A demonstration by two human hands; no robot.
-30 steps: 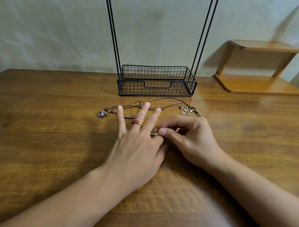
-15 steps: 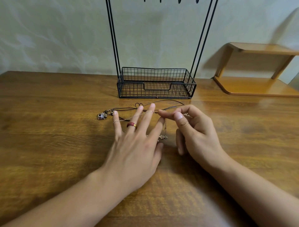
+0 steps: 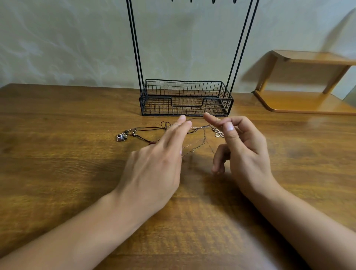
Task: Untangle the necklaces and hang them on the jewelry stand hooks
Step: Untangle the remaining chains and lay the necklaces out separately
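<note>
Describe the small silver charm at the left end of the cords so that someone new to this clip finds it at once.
Start at the black wire-mesh basket at the foot of the jewelry stand on the brown wooden table. Look forward and left of it, where the dark cords end. There lies the small silver camera-shaped charm, blocky, unlike the flat pale flower pendant to the right.

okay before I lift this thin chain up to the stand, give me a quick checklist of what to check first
1. Thin chain free of the dark cord necklace: not ok, they cross near the left hand fingertips.
2. Chain hooked on the right hand: cannot tell, too fine.
3. Flower pendant clear of the chain: cannot tell.
4. Camera charm lying apart on the table: ok.
5. Hooks free: cannot tell, only their tips show.
6. Wire basket clear of the path: ok.
</note>
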